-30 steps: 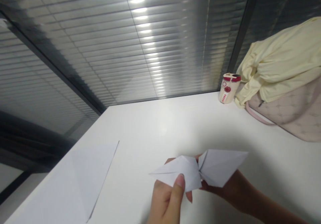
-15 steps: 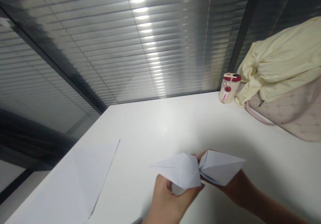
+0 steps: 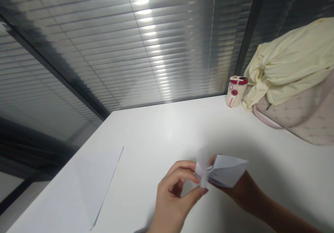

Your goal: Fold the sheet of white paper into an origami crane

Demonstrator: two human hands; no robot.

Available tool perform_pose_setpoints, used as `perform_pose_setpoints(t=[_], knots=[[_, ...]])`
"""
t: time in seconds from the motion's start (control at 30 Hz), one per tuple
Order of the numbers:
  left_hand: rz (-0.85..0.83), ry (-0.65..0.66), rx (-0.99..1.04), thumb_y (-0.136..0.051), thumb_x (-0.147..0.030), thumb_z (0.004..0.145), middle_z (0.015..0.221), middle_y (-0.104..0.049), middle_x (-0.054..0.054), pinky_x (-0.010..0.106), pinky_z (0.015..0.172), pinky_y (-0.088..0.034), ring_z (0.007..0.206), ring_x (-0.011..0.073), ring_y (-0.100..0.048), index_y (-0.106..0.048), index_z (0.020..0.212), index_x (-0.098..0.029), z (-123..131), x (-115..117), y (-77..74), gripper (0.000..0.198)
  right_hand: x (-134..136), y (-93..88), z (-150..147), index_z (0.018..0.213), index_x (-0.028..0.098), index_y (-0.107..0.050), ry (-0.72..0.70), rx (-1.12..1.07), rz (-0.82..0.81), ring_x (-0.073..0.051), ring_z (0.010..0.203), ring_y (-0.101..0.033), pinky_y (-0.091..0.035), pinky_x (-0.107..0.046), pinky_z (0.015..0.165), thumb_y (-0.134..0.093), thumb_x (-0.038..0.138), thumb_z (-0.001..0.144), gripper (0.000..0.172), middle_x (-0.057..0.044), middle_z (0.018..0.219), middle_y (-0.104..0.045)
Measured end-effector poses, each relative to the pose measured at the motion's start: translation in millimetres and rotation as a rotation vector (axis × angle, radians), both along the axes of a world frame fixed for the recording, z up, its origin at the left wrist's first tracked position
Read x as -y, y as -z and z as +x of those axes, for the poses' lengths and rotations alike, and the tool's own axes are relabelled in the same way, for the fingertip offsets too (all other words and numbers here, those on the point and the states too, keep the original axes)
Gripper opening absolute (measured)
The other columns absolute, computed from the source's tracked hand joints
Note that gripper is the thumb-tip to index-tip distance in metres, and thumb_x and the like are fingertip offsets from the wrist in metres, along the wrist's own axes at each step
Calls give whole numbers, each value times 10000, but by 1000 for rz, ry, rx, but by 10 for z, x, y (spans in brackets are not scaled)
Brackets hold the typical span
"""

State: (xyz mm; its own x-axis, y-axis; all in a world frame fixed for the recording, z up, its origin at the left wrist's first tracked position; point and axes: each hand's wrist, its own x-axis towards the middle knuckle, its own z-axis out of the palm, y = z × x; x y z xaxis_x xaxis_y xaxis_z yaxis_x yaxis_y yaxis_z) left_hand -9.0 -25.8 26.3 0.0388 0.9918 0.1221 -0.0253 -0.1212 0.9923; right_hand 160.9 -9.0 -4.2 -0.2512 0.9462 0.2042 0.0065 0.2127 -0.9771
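A folded white paper (image 3: 228,170) is held up between my hands above the table. Its right half spreads in a flat pointed flap; the left half is smeared by motion. My left hand (image 3: 172,196) is closed, thumb and curled fingers at the blurred left part of the paper. Behind and below the right flap, my right hand (image 3: 244,189) supports the paper, and most of its fingers are hidden by it.
White paper sheets (image 3: 70,187) lie at the left of the white table (image 3: 153,132). Toward the back right stand a cream and red coffee-cup-shaped container (image 3: 236,93) and a pink bag (image 3: 308,118) with pale yellow cloth (image 3: 294,62) over it. Window blinds (image 3: 104,45) rise behind.
The paper's left wing, spread out to the left before, is now upright and blurred near the middle. My left fingers have come up over its left side. The right hand is nearly still.
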Motion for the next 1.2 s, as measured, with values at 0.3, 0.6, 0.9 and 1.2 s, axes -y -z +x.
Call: perform_pose_setpoints(t=[0.3,0.6,0.9,1.2], knots=[[80,61,60,-783,-125,643,863,-643,58,270,751,-509,810,178,-617,-685,647,-181,-54,-48,38,113,4,-63,-4,873,208,-614,-5,3,23,-181,720,-643,-542,-287,686,-672,238,762,129,-37,806,-682],[24,68,104,-778,-115,644,896,-639,61,255,728,-498,836,177,-606,-668,655,-173,-54,-71,48,125,34,52,64,1200,286,-455,15,-44,124,-208,941,-606,-523,-313,807,-779,232,687,609,-68,1115,-583],[-277,218,312,-761,-199,708,865,-630,7,201,711,-447,785,117,-576,-624,759,-166,-24,-58,102,150,-151,-52,199,965,237,-587,-68,-162,117,-197,892,-596,-520,-294,720,-768,269,717,308,-59,982,-593],[-479,364,465,-619,-368,843,1025,-636,88,312,829,-483,920,190,-616,-583,1089,-199,-43,-60,117,300,-178,63,79,829,163,-638,-250,-498,-292,-78,521,-483,-379,-170,418,-789,340,691,270,-4,692,-598]])
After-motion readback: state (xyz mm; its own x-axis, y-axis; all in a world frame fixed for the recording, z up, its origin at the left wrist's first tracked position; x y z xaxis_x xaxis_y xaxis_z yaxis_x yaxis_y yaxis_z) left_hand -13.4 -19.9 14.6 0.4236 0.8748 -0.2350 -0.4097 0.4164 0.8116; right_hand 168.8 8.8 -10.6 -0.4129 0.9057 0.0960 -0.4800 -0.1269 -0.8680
